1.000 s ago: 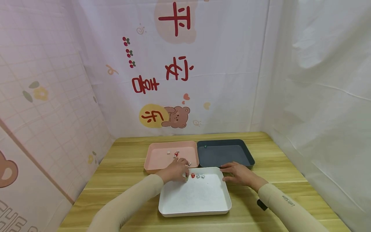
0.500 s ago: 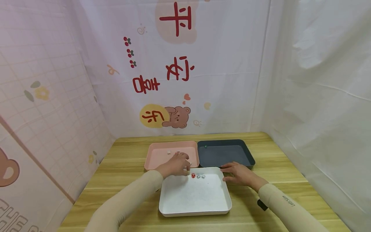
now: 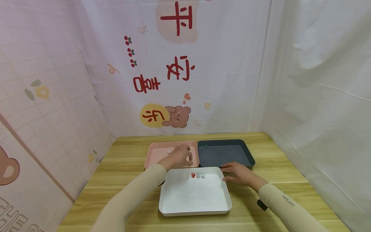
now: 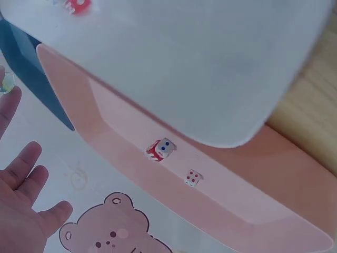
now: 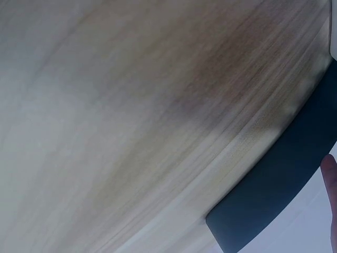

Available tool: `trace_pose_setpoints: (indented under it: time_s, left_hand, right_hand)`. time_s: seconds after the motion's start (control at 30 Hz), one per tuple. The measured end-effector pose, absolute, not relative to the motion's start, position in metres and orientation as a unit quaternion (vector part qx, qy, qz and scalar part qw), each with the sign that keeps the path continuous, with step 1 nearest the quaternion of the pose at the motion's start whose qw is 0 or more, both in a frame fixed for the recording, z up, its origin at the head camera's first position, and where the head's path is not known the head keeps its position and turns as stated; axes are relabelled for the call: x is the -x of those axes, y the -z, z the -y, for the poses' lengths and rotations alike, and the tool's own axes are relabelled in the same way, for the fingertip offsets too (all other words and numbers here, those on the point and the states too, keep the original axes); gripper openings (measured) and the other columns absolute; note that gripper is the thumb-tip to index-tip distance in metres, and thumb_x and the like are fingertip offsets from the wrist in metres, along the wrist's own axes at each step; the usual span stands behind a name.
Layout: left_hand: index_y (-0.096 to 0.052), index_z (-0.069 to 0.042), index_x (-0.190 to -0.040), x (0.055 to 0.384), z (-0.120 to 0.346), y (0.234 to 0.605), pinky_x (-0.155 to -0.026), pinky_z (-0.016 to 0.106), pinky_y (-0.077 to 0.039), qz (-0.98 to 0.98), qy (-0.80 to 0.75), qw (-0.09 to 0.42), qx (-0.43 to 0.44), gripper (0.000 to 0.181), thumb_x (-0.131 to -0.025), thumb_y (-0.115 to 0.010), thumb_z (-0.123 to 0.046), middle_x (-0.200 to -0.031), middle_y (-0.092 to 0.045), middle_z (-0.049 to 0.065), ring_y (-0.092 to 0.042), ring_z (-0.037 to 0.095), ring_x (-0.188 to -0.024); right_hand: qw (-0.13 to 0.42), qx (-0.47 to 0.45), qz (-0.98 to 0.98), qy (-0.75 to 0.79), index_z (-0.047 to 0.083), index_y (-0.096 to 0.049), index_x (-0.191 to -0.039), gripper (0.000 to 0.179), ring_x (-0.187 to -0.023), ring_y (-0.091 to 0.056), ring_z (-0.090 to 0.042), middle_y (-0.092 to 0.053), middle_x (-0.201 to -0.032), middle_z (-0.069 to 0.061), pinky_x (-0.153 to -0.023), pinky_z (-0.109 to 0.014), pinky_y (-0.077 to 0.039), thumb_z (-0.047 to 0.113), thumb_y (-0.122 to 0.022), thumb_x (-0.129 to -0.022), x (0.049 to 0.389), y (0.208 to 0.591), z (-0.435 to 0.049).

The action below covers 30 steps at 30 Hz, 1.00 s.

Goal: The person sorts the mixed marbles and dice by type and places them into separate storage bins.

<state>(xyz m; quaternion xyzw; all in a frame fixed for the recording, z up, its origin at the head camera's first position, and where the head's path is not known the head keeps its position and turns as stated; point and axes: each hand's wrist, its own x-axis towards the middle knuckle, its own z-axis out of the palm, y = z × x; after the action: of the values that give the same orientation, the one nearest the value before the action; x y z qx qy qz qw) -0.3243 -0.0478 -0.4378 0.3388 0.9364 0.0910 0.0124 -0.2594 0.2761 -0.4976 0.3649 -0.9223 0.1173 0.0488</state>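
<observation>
My left hand (image 3: 180, 155) is over the pink tray (image 3: 156, 145). In the left wrist view, its fingertips pinch a small translucent greenish piece (image 4: 7, 83), cut off by the frame edge; the other fingers are spread. Inside the pink tray lie a white die with blue dots (image 4: 166, 146), a red die (image 4: 154, 152) and a white die with red dots (image 4: 192, 177); my hand hides part of this tray in the head view. My right hand (image 3: 238, 174) touches the right rim near the far corner of the white tray (image 3: 197, 199), fingers relaxed.
Inside the white tray, a red die (image 3: 193, 175) and two pale dice (image 3: 201, 176) sit in a row near the far edge. The dark blue tray (image 3: 229, 156) behind holds a small green piece (image 3: 206, 146). All trays stand on a wooden table (image 3: 116, 175) before a printed curtain.
My left hand has lifted from the white tray's far left corner and moved forward over the pink tray, carrying the greenish piece. My right hand has stayed in place.
</observation>
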Motion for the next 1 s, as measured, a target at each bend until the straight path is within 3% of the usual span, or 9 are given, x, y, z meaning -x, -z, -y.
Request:
trace_pose_setpoints:
  time_s: [0.53,0.73,1.0]
  left_hand:
    - [-0.071,-0.023,-0.081,0.342,0.030,0.428,-0.109,0.048,-0.033,-0.943,-0.171,-0.002,-0.287,0.011,-0.091,-0.071,-0.028,-0.132,-0.054,0.008,-0.044,0.026,-0.127]
    - [-0.073,-0.023,-0.086,0.348,0.017,0.428,-0.108,0.048,-0.034,-0.948,-0.154,-0.011,-0.278,0.010,-0.091,-0.071,-0.031,-0.132,-0.054,0.006,-0.045,0.026,-0.127]
    - [-0.073,-0.023,-0.090,0.349,-0.003,0.432,-0.107,0.045,-0.035,-0.952,-0.133,-0.017,-0.276,0.011,-0.091,-0.071,-0.033,-0.132,-0.054,0.005,-0.047,0.024,-0.124]
  right_hand:
    - [0.048,-0.361,0.923,-0.127,0.004,-0.067,-0.126,0.046,-0.118,-0.057,-0.035,-0.061,-0.130,-0.012,-0.101,-0.057,-0.042,0.035,-0.069,-0.092,0.262,0.501,-0.277]
    - [0.050,-0.362,0.922,-0.127,0.005,-0.067,-0.127,0.047,-0.117,-0.057,-0.034,-0.062,-0.129,-0.011,-0.094,-0.053,-0.048,0.037,-0.068,-0.092,0.263,0.501,-0.279]
    - [0.045,-0.359,0.923,-0.130,0.006,-0.067,-0.127,0.048,-0.118,-0.058,-0.033,-0.062,-0.129,-0.011,-0.101,-0.056,-0.042,0.038,-0.068,-0.092,0.263,0.500,-0.278]
